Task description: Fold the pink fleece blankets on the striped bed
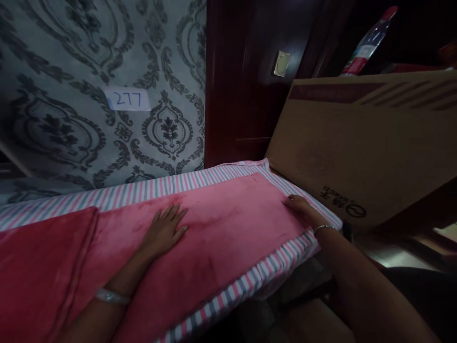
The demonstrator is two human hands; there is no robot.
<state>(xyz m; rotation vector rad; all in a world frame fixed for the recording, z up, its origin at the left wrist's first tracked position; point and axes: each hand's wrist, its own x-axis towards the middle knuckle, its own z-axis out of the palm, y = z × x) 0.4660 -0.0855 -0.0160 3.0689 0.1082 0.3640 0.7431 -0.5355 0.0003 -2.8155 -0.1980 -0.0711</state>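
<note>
Lays left hand (164, 229) and right hand (302, 207) on a red plush cloth (221, 238)

Nearest, at lower left, a wide silvery band (112, 296) round the left wrist and, beside that forearm, a folded red layer (39, 257) with a dark-lined edge, lying over the left part of the cloth. Rests the left hand palm down on the middle stretch of the cloth, fingers straight and slightly apart, thumb out to the side. Reaches in from lower right with the other arm, a thin bracelet (323, 227) on the wrist, to set the right hand at the cloth's right end, fingers bent and close together; cannot tell whether clamped on the edge or merely touching. Between and around both hands, cloth spread mostly smooth, lighter pink toward the right, with darker streaks in the pile. Beneath, a striped cover (246, 282) in pink, grey and white, showing along both long sides and the right end. Just beside that end, a large cardboard box (332, 138) with dark lettering. Above the box's top edge, a tilted bottle (367, 45) with a red cap, base hidden. Farthest back, patterned grey wallpaper (169, 131) bearing a white paper (129, 99) marked 277, then a dark reddish panel (233, 95) with a pale square plate (282, 64).
</note>
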